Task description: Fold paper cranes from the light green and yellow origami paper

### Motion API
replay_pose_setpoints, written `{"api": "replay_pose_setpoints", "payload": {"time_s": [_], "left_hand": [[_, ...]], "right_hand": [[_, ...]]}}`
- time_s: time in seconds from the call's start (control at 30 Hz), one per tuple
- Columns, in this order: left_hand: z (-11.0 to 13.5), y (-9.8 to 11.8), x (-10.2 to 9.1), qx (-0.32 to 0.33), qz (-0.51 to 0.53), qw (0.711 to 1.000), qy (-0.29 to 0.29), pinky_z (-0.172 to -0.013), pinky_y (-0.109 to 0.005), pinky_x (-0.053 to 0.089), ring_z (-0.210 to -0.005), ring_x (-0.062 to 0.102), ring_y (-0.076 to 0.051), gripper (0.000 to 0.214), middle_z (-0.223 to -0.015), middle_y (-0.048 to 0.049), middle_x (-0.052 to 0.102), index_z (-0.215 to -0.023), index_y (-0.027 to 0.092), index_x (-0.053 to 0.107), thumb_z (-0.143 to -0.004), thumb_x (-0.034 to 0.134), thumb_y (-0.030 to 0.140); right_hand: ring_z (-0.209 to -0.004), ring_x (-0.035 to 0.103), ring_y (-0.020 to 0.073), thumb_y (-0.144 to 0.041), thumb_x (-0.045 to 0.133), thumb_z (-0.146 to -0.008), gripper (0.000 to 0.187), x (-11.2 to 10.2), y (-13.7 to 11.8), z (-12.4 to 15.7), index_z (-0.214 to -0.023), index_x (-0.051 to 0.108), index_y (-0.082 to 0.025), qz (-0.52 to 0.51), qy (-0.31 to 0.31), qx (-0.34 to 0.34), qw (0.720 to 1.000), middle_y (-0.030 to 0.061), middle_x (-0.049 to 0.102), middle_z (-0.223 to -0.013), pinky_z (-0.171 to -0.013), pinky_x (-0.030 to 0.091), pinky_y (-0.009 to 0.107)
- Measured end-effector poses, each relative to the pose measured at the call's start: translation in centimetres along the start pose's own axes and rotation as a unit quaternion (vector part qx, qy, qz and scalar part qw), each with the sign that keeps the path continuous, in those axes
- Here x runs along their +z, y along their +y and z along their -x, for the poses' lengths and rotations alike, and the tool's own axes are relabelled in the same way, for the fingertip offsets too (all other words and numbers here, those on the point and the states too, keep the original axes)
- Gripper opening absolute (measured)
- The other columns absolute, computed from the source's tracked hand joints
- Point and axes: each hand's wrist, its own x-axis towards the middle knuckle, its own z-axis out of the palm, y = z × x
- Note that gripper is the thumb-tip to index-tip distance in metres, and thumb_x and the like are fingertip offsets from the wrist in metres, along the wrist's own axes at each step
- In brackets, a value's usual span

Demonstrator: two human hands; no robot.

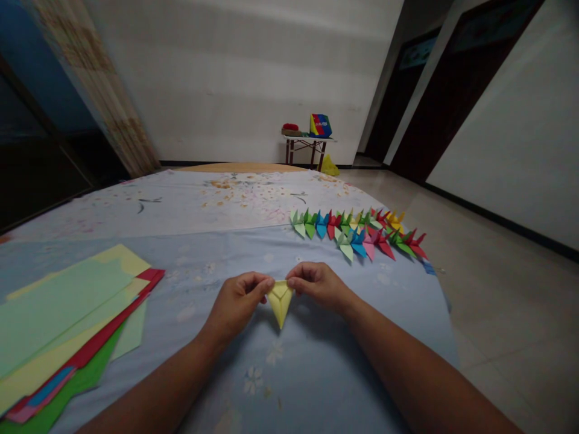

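A small yellow folded paper piece (280,300) hangs point-down just above the blue flowered tablecloth (316,361). My left hand (237,304) pinches its upper left corner with fingers closed. My right hand (316,283) pinches its upper right corner, also closed. Both forearms reach in from the bottom edge. Behind my hands, to the right, lie rows of several finished paper cranes (357,232) in green, blue, red, pink and yellow.
A fanned stack of coloured paper sheets (63,325), green, yellow, red and blue, lies on the table's left. The table's right edge drops to a tiled floor (497,289). A small table with a colourful box (320,125) stands by the far wall.
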Motion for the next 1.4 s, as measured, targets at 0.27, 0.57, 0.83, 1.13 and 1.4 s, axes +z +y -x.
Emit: {"api": "replay_pose_setpoints", "payload": {"time_s": [0.27,0.57,0.83,1.13,1.4], "left_hand": [[-0.4,-0.6,-0.2,-0.008,0.034,0.999,-0.001,-0.064,-0.027,0.045,-0.061,0.057,-0.015,0.029,-0.063,-0.0027,0.066,-0.077,0.015,0.072,-0.069,0.064,0.042],[-0.3,-0.8,0.0,-0.038,0.068,0.997,0.024,-0.071,-0.029,0.046,-0.07,0.061,-0.017,0.04,-0.075,-0.0036,0.069,-0.098,0.015,0.068,-0.072,0.059,0.045],[-0.2,-0.9,0.6,-0.036,0.086,0.996,-0.014,-0.073,-0.031,0.048,-0.08,0.063,-0.019,0.055,-0.092,-0.0071,0.066,-0.115,0.013,0.055,-0.07,0.062,0.044],[0.2,-1.3,1.9,-0.015,0.134,0.989,-0.059,-0.083,-0.036,0.048,-0.092,0.063,-0.022,0.054,-0.099,-0.0073,0.066,-0.111,0.016,0.049,-0.063,0.069,0.029],[0.3,-0.7,1.6,0.0,0.104,0.993,-0.053,-0.078,-0.032,0.048,-0.088,0.063,-0.021,0.051,-0.099,-0.0089,0.066,-0.117,0.014,0.048,-0.068,0.056,0.027]], "right_hand": [[-0.052,0.052,0.0083,-0.037,0.065,-0.07,0.025,-0.3,0.5,-0.2,-0.077,0.065,-0.013,-0.014,0.018,-0.006,1.0,-0.0001,0.061,-0.062,-0.052,0.041,0.022],[-0.09,0.059,0.0176,-0.033,0.072,-0.065,0.048,-0.5,1.0,0.0,-0.11,0.061,-0.02,0.04,0.008,-0.067,0.997,0.0086,0.063,-0.106,-0.073,0.046,0.029],[-0.072,0.059,0.0136,-0.04,0.062,-0.075,0.029,-0.2,1.0,-0.1,-0.089,0.068,-0.016,-0.003,0.047,-0.044,0.998,0.0039,0.067,-0.08,-0.068,0.046,0.027],[-0.072,0.055,0.0139,-0.039,0.059,-0.078,0.024,0.4,0.2,0.1,-0.081,0.07,-0.018,0.099,0.078,-0.102,0.987,0.0031,0.063,-0.074,-0.067,0.042,0.026],[-0.061,0.053,0.0108,-0.047,0.063,-0.072,0.033,0.3,0.7,-0.2,-0.077,0.067,-0.015,-0.057,0.069,-0.027,0.996,0.0005,0.061,-0.065,-0.06,0.042,0.023]]}}
